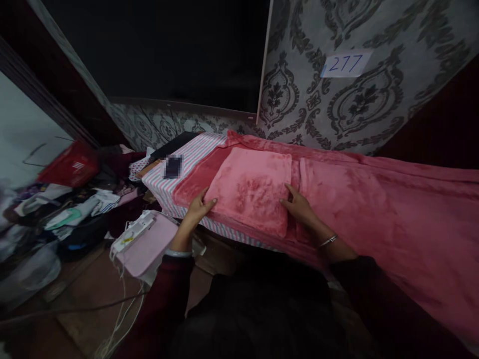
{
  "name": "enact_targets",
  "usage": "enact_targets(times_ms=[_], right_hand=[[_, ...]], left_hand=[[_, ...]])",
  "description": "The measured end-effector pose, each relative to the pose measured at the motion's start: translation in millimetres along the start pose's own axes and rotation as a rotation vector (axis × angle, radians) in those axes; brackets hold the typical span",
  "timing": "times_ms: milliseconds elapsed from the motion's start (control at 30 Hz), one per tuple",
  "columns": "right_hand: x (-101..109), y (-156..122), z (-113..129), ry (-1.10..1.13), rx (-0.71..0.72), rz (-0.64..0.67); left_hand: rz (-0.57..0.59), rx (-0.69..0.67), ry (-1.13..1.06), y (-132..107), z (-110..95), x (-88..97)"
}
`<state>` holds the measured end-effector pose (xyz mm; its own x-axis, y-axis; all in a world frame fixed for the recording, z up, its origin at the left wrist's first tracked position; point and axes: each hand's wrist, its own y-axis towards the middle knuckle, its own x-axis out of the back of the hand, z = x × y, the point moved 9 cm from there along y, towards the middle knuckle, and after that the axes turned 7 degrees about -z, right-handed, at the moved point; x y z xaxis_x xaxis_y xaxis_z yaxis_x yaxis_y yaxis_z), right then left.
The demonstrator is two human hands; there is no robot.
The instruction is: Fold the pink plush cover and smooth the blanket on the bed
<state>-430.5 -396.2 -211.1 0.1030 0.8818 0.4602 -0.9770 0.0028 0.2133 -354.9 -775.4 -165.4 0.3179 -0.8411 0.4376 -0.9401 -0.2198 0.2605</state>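
Observation:
A square piece of pink plush cloth (249, 187) lies flat, with a darker ruffled patch near its middle. At its left edge is my left hand (198, 207), thumb on top and fingertips at the border, pinching it. My right hand (299, 205) grips the opposite edge between thumb and index finger, its other fingers partly hidden. Under and around the square spreads a larger pink plush blanket (374, 209), which runs off to the right. Whether the square is folded or a separate piece I cannot tell.
A striped cloth (202, 144) covers the surface's left end, with a blurred dark item (173, 166) on it. Left of it stand a pink box (151, 249) with a power strip (134, 232) and cords, heaped clothes (82, 214) and a red basket (69, 164). A large screen (168, 50) hangs behind.

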Motion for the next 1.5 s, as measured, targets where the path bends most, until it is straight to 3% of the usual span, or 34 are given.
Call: enact_targets(times_ms=[133,233,400,567,767,933,1067,1167,1333,1433,1500], right_hand=[[-4,-5,-5,0.019,-0.078,-0.023],[-8,-7,-8,0.069,-0.096,-0.003],[-13,-11,-11,0.233,-0.197,0.062],[-16,-14,-12,0.342,-0.316,0.097],[-15,-12,-14,0.317,-0.267,0.057],[-18,-11,-14,0.307,-0.239,0.077],[-18,-11,-14,0.277,-0.227,0.027],[-19,-10,-14,0.239,-0.214,0.013],[-21,-11,-10,0.179,-0.136,0.023],[-20,-11,-8,0.149,-0.113,0.0],[-21,-12,-10,0.165,-0.141,-0.003]], left_hand=[[0.204,-0.01,-0.059,-12,0,-3.7],[0.247,-0.041,-0.05,-18,4,-1.5],[0.113,-0.05,-0.013,-17,16,-1.3],[-0.033,-0.166,0.172,-18,5,-1.5],[-0.162,-0.161,0.25,-21,-1,-3.6],[-0.322,-0.072,0.203,-21,8,6.6],[-0.375,-0.056,0.167,-24,16,11.9],[-0.304,-0.038,0.138,-23,27,14.3],[0.023,0.136,-0.101,-3,53,20.7],[0.019,0.23,-0.154,24,49,33.4],[0.001,0.256,-0.133,45,35,32.7]])
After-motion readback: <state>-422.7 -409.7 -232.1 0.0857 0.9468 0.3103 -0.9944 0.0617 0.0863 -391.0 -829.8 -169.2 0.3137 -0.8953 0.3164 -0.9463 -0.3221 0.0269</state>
